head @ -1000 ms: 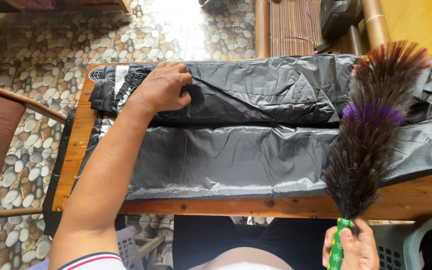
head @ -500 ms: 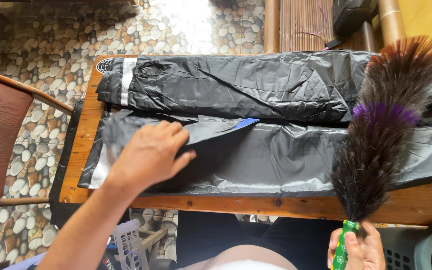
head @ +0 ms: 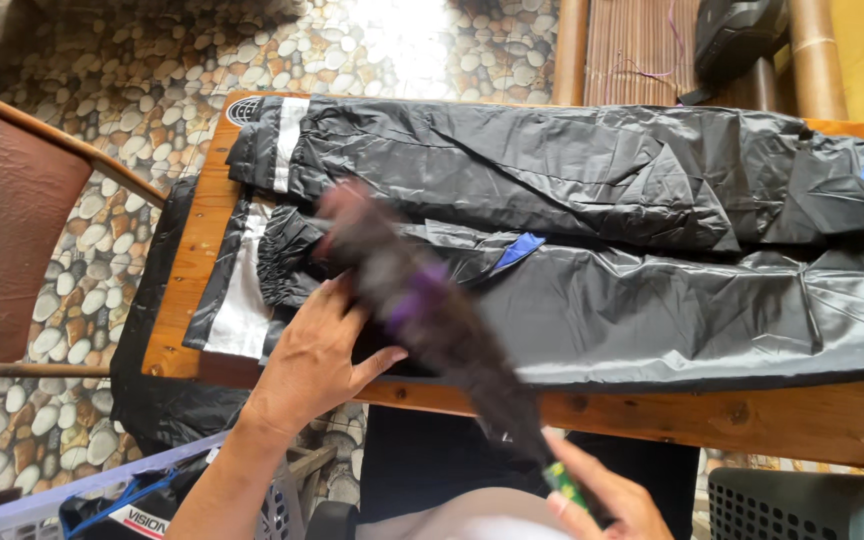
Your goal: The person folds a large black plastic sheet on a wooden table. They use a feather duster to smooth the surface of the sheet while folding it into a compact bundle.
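– What is hard to make out here?

– The feather duster (head: pixel 422 300) is smeared by motion blur. The right hand (head: pixel 607 500), cut off by the frame's lower edge, pinches its green handle.

– And the left hand (head: pixel 317 355)?

– Spread flat, pressing the near leg of the black rain trousers (head: pixel 652 250) on the wooden table (head: pixel 802 420), just beside the duster's feathers.

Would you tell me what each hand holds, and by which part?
The right hand grips the feather duster by its green handle; the left hand holds nothing, resting flat on the black garment.
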